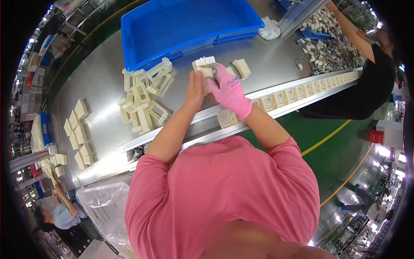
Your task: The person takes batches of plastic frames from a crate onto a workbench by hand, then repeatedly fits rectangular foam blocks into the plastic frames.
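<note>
Both hands meet over the far side of the steel worktop [99, 77], closed around one cream-coloured moulded plastic block [203, 64]. The bare left hand [195, 88] grips the block's left flank with its fingers curled against it, while the right hand [228, 88] (in a pink knitted glove) wraps the right flank from above, so only the block's upper edge shows between them. The block is held just above the worktop, beyond the conveyor rail [276, 101] and a little short of the large blue plastic tray [185, 26].

Just right of the hands two more cream plastic pieces [241, 67] lie on the bare metal. To the left sits a loose heap of cream rectangular plastic frames [144, 97], tumbled over one another, some upright and some flat. Further left, well apart from the heap, neat rows of small cream plastic housings [79, 131] run along the worktop's near edge.

The conveyor rail, a long metal channel, crosses under the forearms and carries a line of cream square parts out to the right; one square part [227, 118] lies directly beneath the right wrist. A crumpled white cloth [270, 29] rests by the tray's right corner. Beyond it a co-worker's arm [351, 32] in a dark top reaches into a pile of white wired connectors [332, 52]. A clear plastic bag [105, 205] hangs at the lower left beside the pink shirt.
</note>
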Available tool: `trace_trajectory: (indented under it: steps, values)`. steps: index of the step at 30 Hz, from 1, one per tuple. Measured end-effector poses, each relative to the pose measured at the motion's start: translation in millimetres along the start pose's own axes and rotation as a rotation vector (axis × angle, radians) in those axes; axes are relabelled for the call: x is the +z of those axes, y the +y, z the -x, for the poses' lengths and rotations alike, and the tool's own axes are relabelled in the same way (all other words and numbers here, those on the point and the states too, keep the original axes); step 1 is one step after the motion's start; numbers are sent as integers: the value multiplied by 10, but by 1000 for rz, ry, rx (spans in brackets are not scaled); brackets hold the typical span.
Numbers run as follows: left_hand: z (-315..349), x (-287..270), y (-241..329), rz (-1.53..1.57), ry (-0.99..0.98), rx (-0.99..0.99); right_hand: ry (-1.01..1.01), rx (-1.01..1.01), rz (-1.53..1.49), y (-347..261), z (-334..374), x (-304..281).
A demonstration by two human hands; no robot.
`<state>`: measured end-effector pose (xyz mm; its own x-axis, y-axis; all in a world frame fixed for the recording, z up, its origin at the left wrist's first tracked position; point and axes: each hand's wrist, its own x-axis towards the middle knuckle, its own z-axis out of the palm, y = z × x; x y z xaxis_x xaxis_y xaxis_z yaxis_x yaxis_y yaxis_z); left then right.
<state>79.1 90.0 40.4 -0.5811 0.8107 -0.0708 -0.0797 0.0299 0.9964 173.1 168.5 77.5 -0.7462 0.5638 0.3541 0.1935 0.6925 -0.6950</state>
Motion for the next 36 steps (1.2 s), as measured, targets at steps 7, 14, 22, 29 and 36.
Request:
trace_trajectory:
  steps: [7, 14, 22, 29, 36]
  values:
    - [-58, -39, -65, 167, -14, 123, 9, -85, -81, -39, 22, -51]
    - [30, -30, 40, 468, -252, -67, -309, 55, -432, -234, -64, -320]
    - [61, -142, 295, 491, -446, -291, -35, -450, 3, -225, -263, -585]
    - [-113, -700, 494, -94, -715, -162, -806, -183, -404, -457, -78, -447]
    - [-761, -1453, -243, -1397, 50, 150, -699, -368, 532, -552, 332, 150]
